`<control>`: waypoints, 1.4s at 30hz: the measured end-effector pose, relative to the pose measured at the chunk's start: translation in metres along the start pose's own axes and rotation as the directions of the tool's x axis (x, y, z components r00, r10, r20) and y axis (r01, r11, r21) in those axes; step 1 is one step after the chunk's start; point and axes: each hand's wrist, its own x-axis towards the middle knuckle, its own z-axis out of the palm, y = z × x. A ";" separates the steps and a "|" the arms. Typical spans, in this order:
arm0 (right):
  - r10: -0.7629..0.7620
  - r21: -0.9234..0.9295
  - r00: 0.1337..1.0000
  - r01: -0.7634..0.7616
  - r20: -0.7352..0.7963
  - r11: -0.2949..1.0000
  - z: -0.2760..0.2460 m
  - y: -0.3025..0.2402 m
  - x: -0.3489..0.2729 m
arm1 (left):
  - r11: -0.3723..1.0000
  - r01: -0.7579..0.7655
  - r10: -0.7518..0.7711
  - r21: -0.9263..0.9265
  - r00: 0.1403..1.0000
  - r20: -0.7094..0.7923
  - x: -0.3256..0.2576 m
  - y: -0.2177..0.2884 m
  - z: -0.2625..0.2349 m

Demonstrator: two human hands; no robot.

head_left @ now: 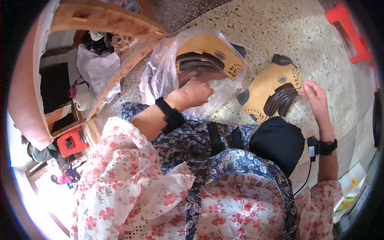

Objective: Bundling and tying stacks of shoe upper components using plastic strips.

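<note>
On the speckled floor (256,36) lie two stacks of what look like leather shoe uppers, tan with dark brown parts and small holes along the edges. The left stack (206,46) sits inside a clear plastic bag (160,74). Over its near side is my left hand (192,95), fingers curled in; what they hold is hidden. The right stack (262,88) lies outside the bag, its dark layered edges fanned out. At its right edge my right hand (315,96) pinches the rim of an upper between thumb and fingers.
A wooden frame (108,20) stands at the left, with a whitish plastic bag (96,66) within it. One red plastic stool (72,143) is at the lower left, another red plastic piece (350,34) at the upper right. A black cloth-covered shape (278,144) is before me.
</note>
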 end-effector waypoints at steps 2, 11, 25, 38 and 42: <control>-0.095 -0.012 0.984 0.098 0.150 0.995 0.016 -0.059 0.016 | 0.988 0.068 -0.084 0.138 0.990 0.114 -0.018 -0.039 0.027; -0.006 0.097 0.765 -0.075 0.644 0.992 0.149 -0.163 0.031 | 0.973 0.118 -0.153 0.198 0.973 0.173 -0.050 -0.087 0.025; 0.445 0.344 0.753 -0.632 0.484 0.694 0.260 -0.077 0.038 | 0.757 0.320 -0.498 -0.570 0.847 -0.186 -0.054 -0.103 -0.004; 0.484 0.793 0.834 -0.473 0.263 0.383 0.262 -0.062 0.063 | 0.893 0.031 -0.327 -0.449 0.730 -0.600 0.028 -0.052 0.000; 0.553 0.853 0.805 -0.431 0.215 0.294 0.274 -0.053 0.078 | 0.923 -0.006 -0.272 -0.386 0.698 -0.662 0.032 -0.052 0.010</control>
